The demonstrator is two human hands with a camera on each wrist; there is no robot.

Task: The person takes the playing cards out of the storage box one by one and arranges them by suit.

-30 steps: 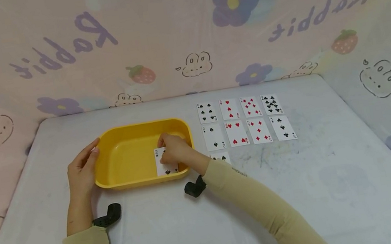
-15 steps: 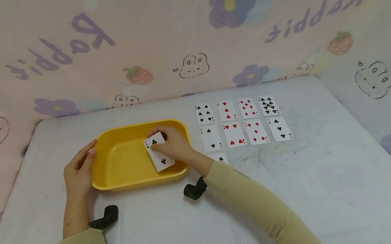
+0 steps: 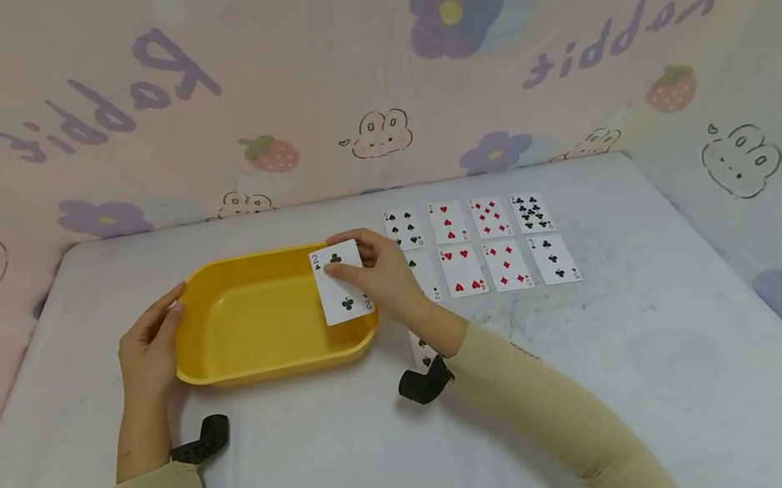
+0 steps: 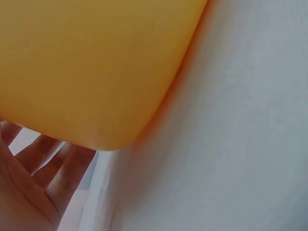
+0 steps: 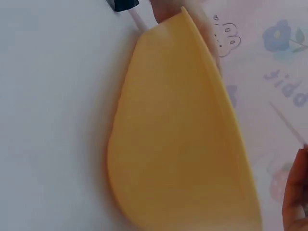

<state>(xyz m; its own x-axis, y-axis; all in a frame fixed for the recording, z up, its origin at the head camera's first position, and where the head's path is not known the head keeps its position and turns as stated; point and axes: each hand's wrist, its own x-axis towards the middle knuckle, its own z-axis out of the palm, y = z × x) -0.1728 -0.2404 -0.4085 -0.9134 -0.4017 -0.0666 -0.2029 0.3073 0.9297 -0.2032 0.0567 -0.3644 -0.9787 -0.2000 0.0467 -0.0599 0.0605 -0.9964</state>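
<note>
In the head view, a yellow plastic basin [image 3: 259, 327] stands on the white-covered table. My left hand [image 3: 148, 343] lies against its left end, and in the left wrist view the extended fingers [image 4: 70, 175] show along the outer wall [image 4: 96, 86]. My right hand [image 3: 398, 289] pinches a playing card, the two of clubs [image 3: 332, 296], face up with the thumb on its front. The card is held over the basin's right end. Only the card's thin edge [image 5: 287, 124] shows in the right wrist view.
To the right, playing cards lie face up in rows, among them the four of hearts [image 3: 463, 271], five of diamonds [image 3: 508, 267] and three of clubs [image 3: 555, 260]. My right forearm partly covers a spade card [image 3: 421, 346]. A patterned curtain [image 3: 306, 79] stands behind the table.
My right hand has lifted the two of clubs from inside the basin and moved it up and right. My left hand stays at the basin's left end.
</note>
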